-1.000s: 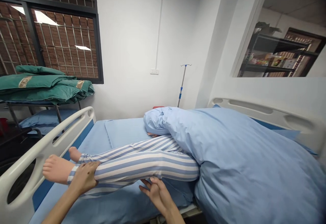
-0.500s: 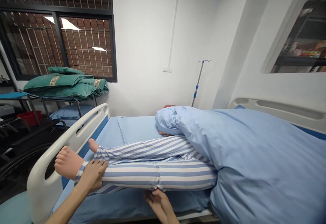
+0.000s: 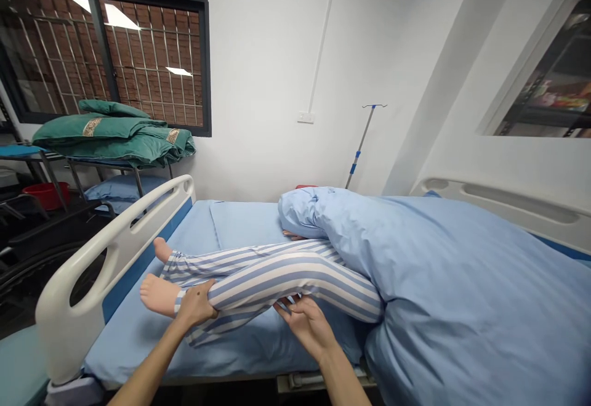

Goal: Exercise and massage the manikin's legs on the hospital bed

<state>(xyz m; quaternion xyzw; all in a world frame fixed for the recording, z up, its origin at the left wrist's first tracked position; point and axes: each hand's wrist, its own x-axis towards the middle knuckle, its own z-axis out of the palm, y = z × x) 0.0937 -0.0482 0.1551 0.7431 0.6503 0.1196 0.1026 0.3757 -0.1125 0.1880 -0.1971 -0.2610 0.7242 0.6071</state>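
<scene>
A figure in blue-and-white striped pyjama trousers [image 3: 277, 273] lies on the hospital bed [image 3: 240, 221], its upper body under a light blue duvet [image 3: 438, 270]. My left hand [image 3: 196, 307] is closed round the ankle of the near leg, just behind the bare foot [image 3: 157, 294]. My right hand [image 3: 307, 323] cups the underside of the same leg at the knee, fingers curled up against the cloth. The knee is bent and raised off the mattress. The far leg lies flat, its foot [image 3: 161, 249] close to the footboard.
A white footboard [image 3: 111, 252] with cut-out handles stands at the left end, a white side rail [image 3: 503, 203] along the far right. Folded green bedding [image 3: 115, 135] rests on a rack by the window. An IV pole [image 3: 362, 141] stands against the back wall.
The near leg was straight; now its knee is bent and lifted. My left hand slid the foot toward the body, and my right hand rose under the knee.
</scene>
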